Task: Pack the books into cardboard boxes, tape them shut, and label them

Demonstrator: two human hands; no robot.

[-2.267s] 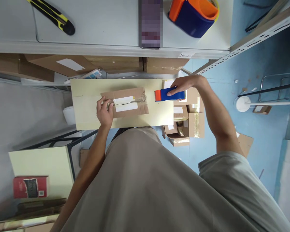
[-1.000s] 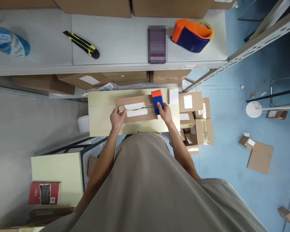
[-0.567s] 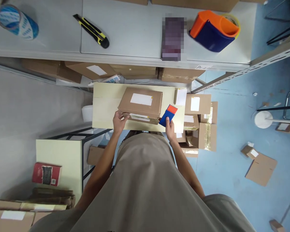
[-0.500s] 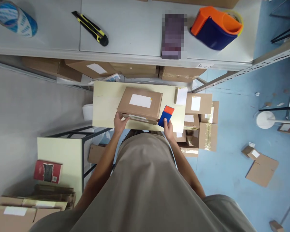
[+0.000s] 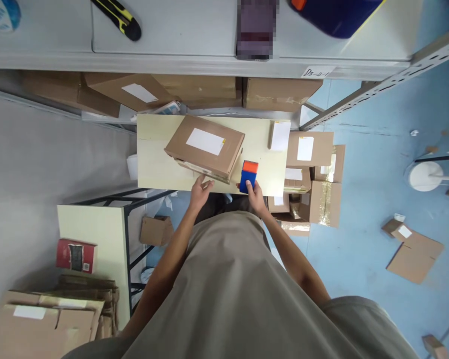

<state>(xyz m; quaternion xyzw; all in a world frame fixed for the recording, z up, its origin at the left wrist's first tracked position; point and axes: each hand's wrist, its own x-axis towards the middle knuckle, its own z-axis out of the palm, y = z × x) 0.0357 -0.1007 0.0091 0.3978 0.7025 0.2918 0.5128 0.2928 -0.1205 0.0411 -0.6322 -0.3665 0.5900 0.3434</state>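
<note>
A brown cardboard box (image 5: 213, 148) with a white label on top sits at an angle on the pale yellow table (image 5: 153, 169). My left hand (image 5: 200, 193) is just below the box's near edge, its thumb and fingers apart, with nothing seen in them. Whether a fingertip touches the box I cannot tell. Wrapped in my right hand (image 5: 256, 195) is a small blue and orange block (image 5: 249, 175), orange end pointing away from me, just right of the box. Its kind cannot be made out.
A white box or label stack (image 5: 280, 135) lies at the table's back right. Behind is a shelf (image 5: 194, 37) bearing a utility knife (image 5: 119, 20). Labelled cartons (image 5: 310, 148) are piled to the right. A side table (image 5: 108, 224) with a red box (image 5: 76, 256) stands left.
The box has turned and shifted left and away from me. My left hand has come off its left corner and moved right. The blue and orange block is turned more upright in my right hand.
</note>
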